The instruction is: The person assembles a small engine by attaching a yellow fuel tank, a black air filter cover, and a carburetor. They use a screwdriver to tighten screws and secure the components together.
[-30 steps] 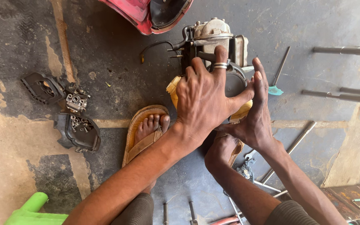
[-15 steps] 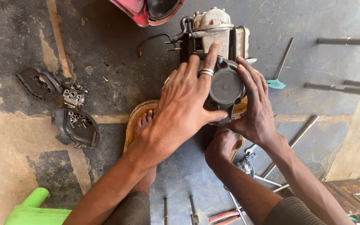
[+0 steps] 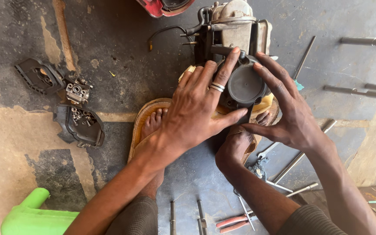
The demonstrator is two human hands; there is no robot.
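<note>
Here, the left hand (image 3: 196,109) and right hand (image 3: 290,111), fingers spread, gripped the round black plastic cover (image 3: 244,85) on the grey metal engine (image 3: 233,26).

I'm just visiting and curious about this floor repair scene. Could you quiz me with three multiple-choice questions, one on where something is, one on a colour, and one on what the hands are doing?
1. Where do the loose dark engine covers lie on the concrete floor?
A. left of the hands
B. on top of the engine
C. at the far right edge

2. What colour is the plastic container at the lower left?
A. blue
B. bright green
C. white

3. How is the round black cap on the small grey engine held?
A. by neither hand
B. by one hand only
C. between both hands

Answers:
1. A, they lie apart at the left.
2. B, it is plainly green.
3. C, the ringed left hand and the right hand both touch it.
</note>
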